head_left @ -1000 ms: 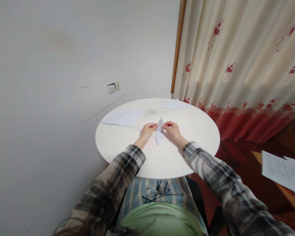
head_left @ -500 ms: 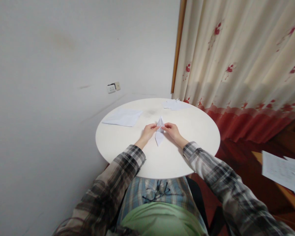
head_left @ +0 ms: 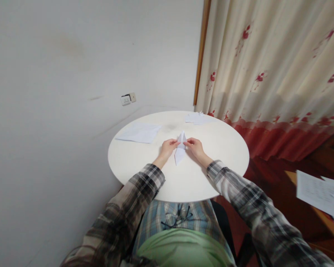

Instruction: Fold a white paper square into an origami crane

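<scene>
A small piece of folded white paper (head_left: 180, 155) lies between my hands near the middle of the round white table (head_left: 189, 187). Its far end rises to a narrow point, and a pointed flap extends toward me. My left hand (head_left: 168, 147) pinches its left edge with thumb and fingers. From the other side, my right hand (head_left: 195, 146) grips the right edge the same way. Fingertips cover part of the folds, so the inner layers cannot be made out.
White paper sheets (head_left: 140, 132) lie on the table's left side. More white paper (head_left: 199, 118), with small crumpled bits, is at the far edge. A wall with a socket (head_left: 125, 100) stands at left, a curtain (head_left: 267, 74) at right. Written sheets (head_left: 317, 193) rest on a wooden surface.
The folded paper has turned slightly, its near flap shifting a little to the left. Both hands keep their pinch and have hardly moved.
</scene>
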`<control>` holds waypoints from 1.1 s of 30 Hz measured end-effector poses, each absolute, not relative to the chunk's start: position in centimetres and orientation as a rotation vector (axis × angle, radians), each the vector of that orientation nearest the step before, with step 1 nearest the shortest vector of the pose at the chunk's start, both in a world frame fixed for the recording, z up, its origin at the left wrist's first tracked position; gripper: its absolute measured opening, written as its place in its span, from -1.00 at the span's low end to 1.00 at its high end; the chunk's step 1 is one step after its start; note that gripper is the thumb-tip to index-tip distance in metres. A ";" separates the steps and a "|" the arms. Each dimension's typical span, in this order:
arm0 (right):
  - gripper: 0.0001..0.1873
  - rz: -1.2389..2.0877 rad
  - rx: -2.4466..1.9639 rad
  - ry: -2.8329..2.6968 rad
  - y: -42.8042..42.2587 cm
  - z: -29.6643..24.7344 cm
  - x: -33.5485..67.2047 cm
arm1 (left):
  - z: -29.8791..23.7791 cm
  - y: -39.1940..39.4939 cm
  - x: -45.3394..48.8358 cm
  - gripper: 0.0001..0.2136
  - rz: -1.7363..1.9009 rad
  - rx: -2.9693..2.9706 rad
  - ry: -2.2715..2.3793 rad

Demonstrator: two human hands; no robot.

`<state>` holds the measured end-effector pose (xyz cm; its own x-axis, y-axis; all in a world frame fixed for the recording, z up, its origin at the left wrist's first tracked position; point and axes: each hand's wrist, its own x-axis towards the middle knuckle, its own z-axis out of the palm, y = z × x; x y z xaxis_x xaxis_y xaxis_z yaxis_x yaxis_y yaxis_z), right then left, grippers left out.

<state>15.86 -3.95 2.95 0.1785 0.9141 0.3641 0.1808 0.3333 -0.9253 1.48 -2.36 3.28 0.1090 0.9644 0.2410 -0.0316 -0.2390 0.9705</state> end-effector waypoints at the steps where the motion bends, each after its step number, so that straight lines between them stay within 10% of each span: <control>1: -0.84 0.713 -1.134 -1.299 -3.9 3.0 15.9 | 3.3 -2.4 1.5 -0.79 1.309 1.413 0.989; 33: -0.90 0.339 -1.263 -1.738 -4.1 2.6 16.4 | 2.5 -1.0 0.6 -0.79 1.171 1.373 0.905</control>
